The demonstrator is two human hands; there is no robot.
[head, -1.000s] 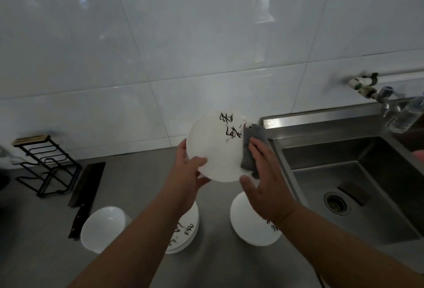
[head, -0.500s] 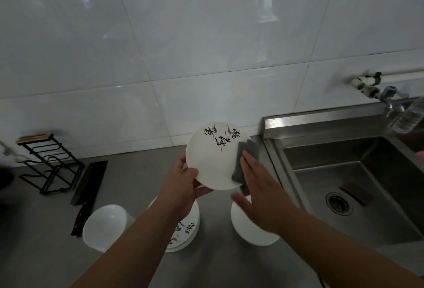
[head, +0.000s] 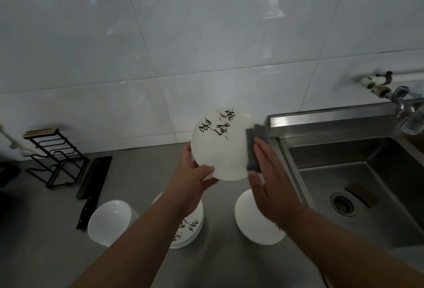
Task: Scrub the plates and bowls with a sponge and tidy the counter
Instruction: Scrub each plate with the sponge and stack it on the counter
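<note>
My left hand [head: 192, 175] grips the lower left rim of a white plate with black writing [head: 220, 150], held up tilted above the counter. My right hand [head: 271, 179] presses a grey sponge [head: 256, 147] flat against the plate's right edge, fingers straight. Below on the counter lie a stack of plates with the same writing [head: 191, 228], partly hidden by my left arm, a white bowl [head: 111, 221] at the left, and another white dish [head: 254, 225] under my right wrist.
A steel sink [head: 358, 186] with a drain lies to the right, a tap [head: 399, 97] and a clear bottle [head: 415, 120] above it. A black wire rack [head: 54, 152] and a dark knife [head: 91, 186] sit at the left of the grey counter [head: 46, 241].
The plate has been turned in my left hand, its writing moving round the rim. My right hand slid the sponge down and back up along the plate's right side.
</note>
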